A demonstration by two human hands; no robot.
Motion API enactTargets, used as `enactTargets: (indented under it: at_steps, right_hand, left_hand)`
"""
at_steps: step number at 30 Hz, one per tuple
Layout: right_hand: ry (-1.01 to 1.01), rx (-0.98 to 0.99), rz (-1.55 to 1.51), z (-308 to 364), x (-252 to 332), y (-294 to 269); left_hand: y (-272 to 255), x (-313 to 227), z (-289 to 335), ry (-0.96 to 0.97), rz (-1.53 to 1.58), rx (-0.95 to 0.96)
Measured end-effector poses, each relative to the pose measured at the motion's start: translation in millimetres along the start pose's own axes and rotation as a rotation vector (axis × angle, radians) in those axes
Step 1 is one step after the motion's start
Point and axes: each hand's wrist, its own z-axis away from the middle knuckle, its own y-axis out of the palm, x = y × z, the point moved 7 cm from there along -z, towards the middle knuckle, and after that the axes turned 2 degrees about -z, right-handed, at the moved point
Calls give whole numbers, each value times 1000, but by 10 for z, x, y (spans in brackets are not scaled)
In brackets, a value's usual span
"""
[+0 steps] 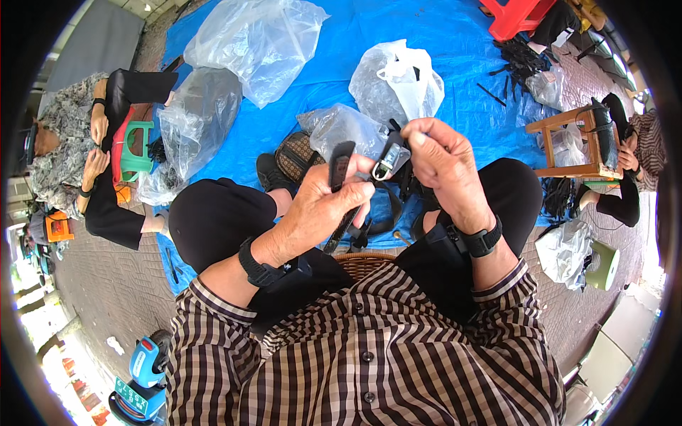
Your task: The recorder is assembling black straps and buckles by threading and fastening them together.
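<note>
My left hand (320, 202) is closed around a black strap (342, 165), whose wide upper end sticks up past my fingers. Between my two hands is a small silver-white metal ring or buckle (383, 170) on a short black piece. My right hand (449, 162) pinches the black strap end above that ring between thumb and fingers. More black webbing (387, 213) hangs below my hands over a woven basket (357, 264) between my knees. How the ring and the straps join is partly hidden by my fingers.
A blue tarp (305, 106) covers the ground ahead, with clear plastic bags (256, 46) and a white bag (412, 78) on it. A seated person (71, 142) is at the left. Another works at a wooden stool (575, 142) at the right, near piles of black straps (529, 67).
</note>
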Motion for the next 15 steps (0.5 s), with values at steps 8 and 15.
enactTargets:
  at_steps: [8,15]
  right_hand:
    - [148,106,-212,77,-259,207]
    - [-137,-225,212,-63,20,-179]
  left_hand:
    - [-1,-37,-86,-10,-92,-35]
    - [8,31,-101,-58,-198,-18]
